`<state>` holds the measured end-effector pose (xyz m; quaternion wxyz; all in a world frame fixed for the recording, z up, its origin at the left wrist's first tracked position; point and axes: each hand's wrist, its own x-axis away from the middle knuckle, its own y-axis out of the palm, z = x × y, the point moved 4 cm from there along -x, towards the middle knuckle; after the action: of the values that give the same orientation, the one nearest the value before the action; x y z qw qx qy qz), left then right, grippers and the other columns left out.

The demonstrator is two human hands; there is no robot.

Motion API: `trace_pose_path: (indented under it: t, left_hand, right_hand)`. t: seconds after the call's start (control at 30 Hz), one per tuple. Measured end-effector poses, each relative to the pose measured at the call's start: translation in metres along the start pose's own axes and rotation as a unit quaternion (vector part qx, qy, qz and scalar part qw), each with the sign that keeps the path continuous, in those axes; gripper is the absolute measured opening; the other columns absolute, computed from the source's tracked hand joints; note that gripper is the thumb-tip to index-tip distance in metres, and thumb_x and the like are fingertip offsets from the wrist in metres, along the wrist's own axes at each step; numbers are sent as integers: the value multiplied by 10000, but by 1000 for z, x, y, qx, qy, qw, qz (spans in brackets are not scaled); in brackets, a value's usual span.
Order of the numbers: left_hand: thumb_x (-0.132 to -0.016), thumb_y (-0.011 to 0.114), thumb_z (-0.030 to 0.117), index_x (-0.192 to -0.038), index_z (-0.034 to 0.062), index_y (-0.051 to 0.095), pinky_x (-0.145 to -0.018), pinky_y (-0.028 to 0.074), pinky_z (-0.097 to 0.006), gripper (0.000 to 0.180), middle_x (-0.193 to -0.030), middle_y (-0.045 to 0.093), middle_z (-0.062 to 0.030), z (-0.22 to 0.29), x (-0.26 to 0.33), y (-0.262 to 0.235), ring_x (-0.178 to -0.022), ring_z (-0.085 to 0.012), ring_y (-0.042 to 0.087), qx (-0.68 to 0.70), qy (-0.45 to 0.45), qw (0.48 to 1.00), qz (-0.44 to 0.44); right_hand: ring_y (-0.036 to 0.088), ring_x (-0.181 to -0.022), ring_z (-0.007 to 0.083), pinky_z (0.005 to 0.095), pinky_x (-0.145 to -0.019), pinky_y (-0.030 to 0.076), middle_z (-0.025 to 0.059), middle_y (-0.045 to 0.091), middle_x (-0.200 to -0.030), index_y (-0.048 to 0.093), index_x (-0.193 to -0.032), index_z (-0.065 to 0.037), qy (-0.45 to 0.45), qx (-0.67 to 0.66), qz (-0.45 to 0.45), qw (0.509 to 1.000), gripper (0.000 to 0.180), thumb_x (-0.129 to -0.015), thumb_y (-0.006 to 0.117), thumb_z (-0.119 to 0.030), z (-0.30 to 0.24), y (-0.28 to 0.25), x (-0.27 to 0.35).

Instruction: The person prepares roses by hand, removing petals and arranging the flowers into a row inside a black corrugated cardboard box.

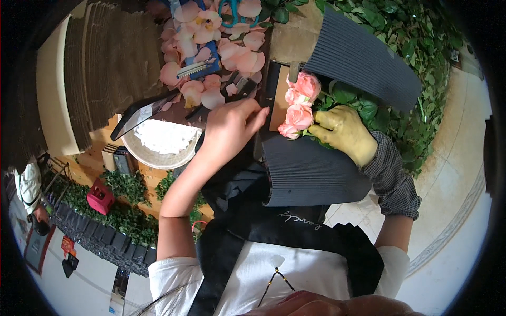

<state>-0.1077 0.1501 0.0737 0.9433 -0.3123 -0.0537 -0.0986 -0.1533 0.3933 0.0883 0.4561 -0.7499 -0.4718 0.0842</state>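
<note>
Several pink roses lie with their blooms over a tan board and their leafy stems to the right. My right hand, in a yellow glove, has its fingers curled round the stems just behind the lower blooms. Bare and closed, my left hand is left of the blooms, apart from them, with fingers bent inward; whatever it may hold is hidden. A dark ridged sheet curves up on the near side of the roses, and another ridged sheet rises on the far side.
Loose pink petals cover the far surface, around a blue brush and teal-handled scissors. A bowl of white pieces stands left, beside a dark-framed phone or tablet. Leafy stems heap at the right. Another person is far left.
</note>
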Motion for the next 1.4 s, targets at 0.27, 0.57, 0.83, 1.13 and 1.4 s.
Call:
trace_pose_path:
  t: [0.27, 0.57, 0.83, 1.13, 1.4]
  left_hand:
    - [-1009, 580, 109, -1235, -25, 646, -790, 564, -322, 270, -1013, 742, -183, -1, 15, 19, -912, -260, 743, 102, -84, 991, -21]
    - [-985, 586, 49, -1238, -54, 648, -846, 565, -323, 281, -1079, 749, -175, 5, 19, 30, -1003, -223, 736, 109, -62, 992, 6]
    - [-973, 593, 34, -1231, -59, 637, -858, 565, -315, 278, -1064, 750, -174, -20, 18, 33, -1010, -223, 735, 234, -84, 968, -37]
    - [-842, 773, 160, -1207, 55, 668, -841, 527, -376, 394, -1047, 671, -97, 28, 0, 2, -950, -276, 656, -14, 110, 994, 3]
    - [-713, 844, 313, -954, 95, 679, -861, 449, -395, 364, -1076, 559, -63, 23, -10, 17, -991, -273, 544, -160, 324, 932, -33]
  right_hand:
    - [706, -732, 309, 441, -689, 561, 117, 710, -767, 673, -1090, -127, 94, 50, 52, 993, 291, -905, 702, -350, -31, -36, 12]
    - [696, -637, 301, 437, -577, 545, 102, 699, -692, 619, -916, -77, 85, 158, 48, 983, 290, -948, 614, -365, -16, 13, -12]
    - [661, -594, 285, 411, -570, 530, 98, 633, -638, 569, -1042, -7, -3, 201, -80, 976, 520, -908, 661, -501, -26, 13, -13]
    - [695, -643, 307, 414, -618, 555, 137, 690, -701, 621, -1004, -20, -7, 163, -35, 986, 555, -926, 612, -569, -26, 6, -16]
    - [692, -602, 260, 392, -555, 537, 100, 691, -675, 654, -948, -99, 113, 221, 72, 966, 348, -950, 619, -445, -26, -22, -12]
